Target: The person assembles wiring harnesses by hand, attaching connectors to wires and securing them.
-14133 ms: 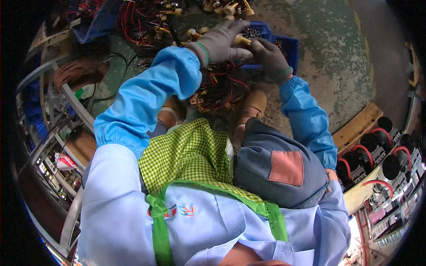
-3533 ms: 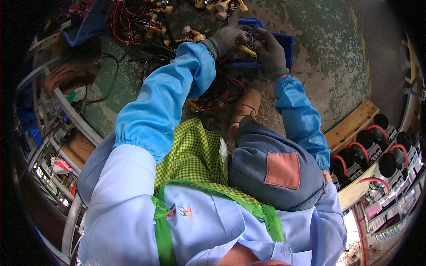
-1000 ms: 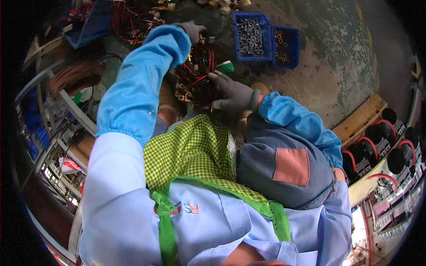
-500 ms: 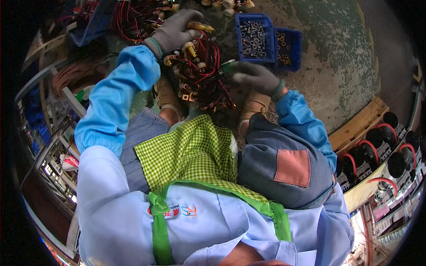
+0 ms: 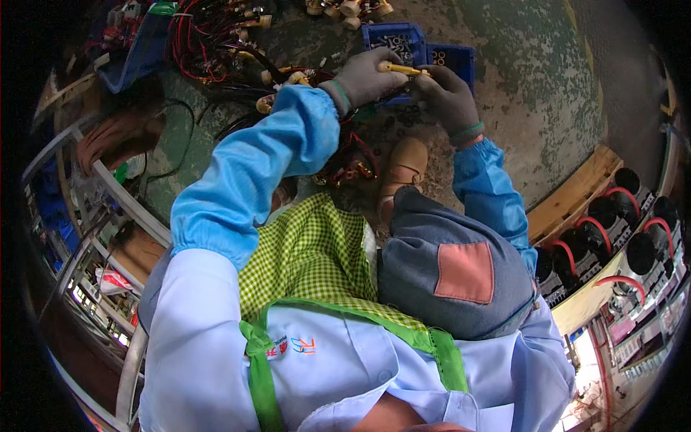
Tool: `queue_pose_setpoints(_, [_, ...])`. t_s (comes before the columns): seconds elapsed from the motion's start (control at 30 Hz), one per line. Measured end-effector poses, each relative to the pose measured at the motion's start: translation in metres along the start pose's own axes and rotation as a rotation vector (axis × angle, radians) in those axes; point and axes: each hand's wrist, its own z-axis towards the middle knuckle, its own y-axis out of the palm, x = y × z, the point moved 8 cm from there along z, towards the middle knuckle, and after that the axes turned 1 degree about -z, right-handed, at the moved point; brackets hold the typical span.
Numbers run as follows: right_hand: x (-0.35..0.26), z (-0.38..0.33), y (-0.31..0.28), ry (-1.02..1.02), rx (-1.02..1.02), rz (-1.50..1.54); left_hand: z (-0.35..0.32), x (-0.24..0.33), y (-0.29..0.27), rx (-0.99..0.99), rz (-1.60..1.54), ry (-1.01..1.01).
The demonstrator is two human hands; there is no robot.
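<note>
My left hand (image 5: 363,81), in a grey glove, is closed around a slim brass-coloured fitting (image 5: 400,69) that points to the right. At the fitting's far end my right hand (image 5: 450,101), gloved the same way, pinches with thumb and fingers. A small pale piece shows at those fingertips, too small to name. Just beyond my hands stands a blue bin (image 5: 392,27) of small metal hardware. Beside it is a second blue bin (image 5: 471,68) with brass-coloured rings, partly hidden by my right hand. Under my left forearm lie red and black wires with brass parts (image 5: 353,171).
A heap of red and black wires (image 5: 188,50) with fittings spreads over the floor at the far left, by a tilted blue crate (image 5: 144,54). More pale-capped fittings (image 5: 350,9) lie at the top. To the right are a wooden plank (image 5: 576,191) and black round-topped units (image 5: 603,210).
My left hand has moved right and slightly down with the brass fitting. My right hand has moved up and right to meet it. The view has shifted, and my left forearm now covers part of the wires.
</note>
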Motion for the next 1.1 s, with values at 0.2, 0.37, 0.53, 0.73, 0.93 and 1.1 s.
queue_pose_setpoints(0.2, [-0.028,-0.023,-0.036,-0.243,0.142,-0.148,0.019,-0.017,0.022,0.012,0.097,-0.096])
queue_pose_setpoints(0.37, [-0.019,-0.018,-0.067,-0.200,0.221,-0.021,0.020,-0.013,0.033,-0.054,-0.011,-0.215])
queue_pose_setpoints(0.53, [-0.021,-0.017,-0.046,-0.225,0.151,-0.342,0.025,-0.017,0.036,0.002,0.016,-0.153])
queue_pose_setpoints(0.73, [-0.014,-0.012,-0.056,-0.285,0.226,-0.168,0.030,-0.017,0.039,-0.008,0.020,-0.128])
queue_pose_setpoints(0.93, [-0.048,-0.037,-0.049,-0.575,0.378,-0.404,0.035,-0.026,0.033,0.089,0.085,-0.117])
queue_pose_setpoints(1.1, [-0.026,-0.027,-0.054,-0.466,0.343,-0.468,0.033,-0.024,0.036,0.066,0.060,-0.158])
